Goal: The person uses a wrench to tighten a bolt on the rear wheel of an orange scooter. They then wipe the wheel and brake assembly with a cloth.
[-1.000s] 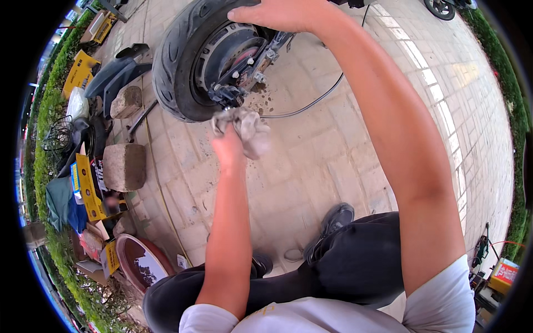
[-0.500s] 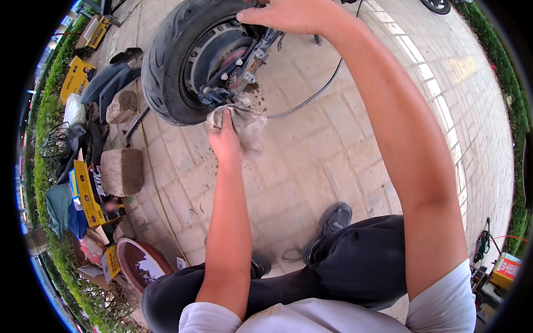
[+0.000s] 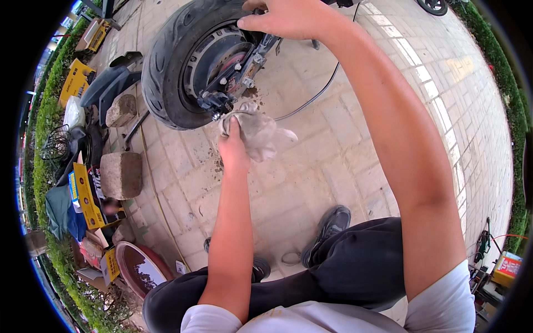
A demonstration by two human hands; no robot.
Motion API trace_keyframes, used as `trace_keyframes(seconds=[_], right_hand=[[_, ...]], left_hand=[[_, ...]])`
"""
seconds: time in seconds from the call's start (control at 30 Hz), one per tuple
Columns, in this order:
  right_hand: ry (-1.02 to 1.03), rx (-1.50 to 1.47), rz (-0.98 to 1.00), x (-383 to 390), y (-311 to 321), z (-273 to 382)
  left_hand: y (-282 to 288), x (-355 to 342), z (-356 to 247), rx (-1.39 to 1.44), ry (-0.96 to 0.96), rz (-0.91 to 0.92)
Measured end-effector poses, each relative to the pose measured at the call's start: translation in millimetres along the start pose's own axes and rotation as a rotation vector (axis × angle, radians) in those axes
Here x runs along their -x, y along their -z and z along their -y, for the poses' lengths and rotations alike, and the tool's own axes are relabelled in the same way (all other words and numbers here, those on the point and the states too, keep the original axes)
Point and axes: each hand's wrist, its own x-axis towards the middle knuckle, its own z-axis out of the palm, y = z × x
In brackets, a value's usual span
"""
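Note:
A crumpled grey-white rag (image 3: 258, 133) is gripped in my left hand (image 3: 234, 152), its thumb pressed on top and the loose end hanging to the right. Just above it is the lower end of a dirty metal arm (image 3: 244, 72) with bolts and a dark fitting, beside a black-tyred wheel (image 3: 166, 66). My right hand (image 3: 291, 19) reaches over the wheel's upper right at the top edge. Its thumb and a bent finger close around a dark part there, but most of the grip is hidden. A thin cable (image 3: 316, 100) curves down to behind the rag.
Stone blocks (image 3: 121, 175) stand on the paving at left, near dark body panels (image 3: 111, 83) and yellow cartons (image 3: 88, 191). A reddish basin of dark liquid (image 3: 161, 261) sits by my left knee. Hedges line both sides; boxes and tools (image 3: 502, 272) lie at lower right.
My left hand has drawn the rag down and right, away from the fitting by the wheel, and the rag's loose end swings out. My right hand stays nearly in place, slightly lower.

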Motion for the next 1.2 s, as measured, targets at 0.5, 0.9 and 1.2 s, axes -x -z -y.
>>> trace_keyframes(seconds=[0.5, 0.9, 1.2], right_hand=[[0.072, -0.094, 0.038, -19, -17, 16], [0.042, -0.127, 0.053, -16, -74, 30], [-0.011, -0.051, 0.117, -1, -69, 25]], left_hand=[[26, 33, 81, 0.139, -0.02, -0.082], [48, -19, -22, 0.03, 0.048, -0.183], [48, -32, -8, -0.851, -0.226, -0.401]])
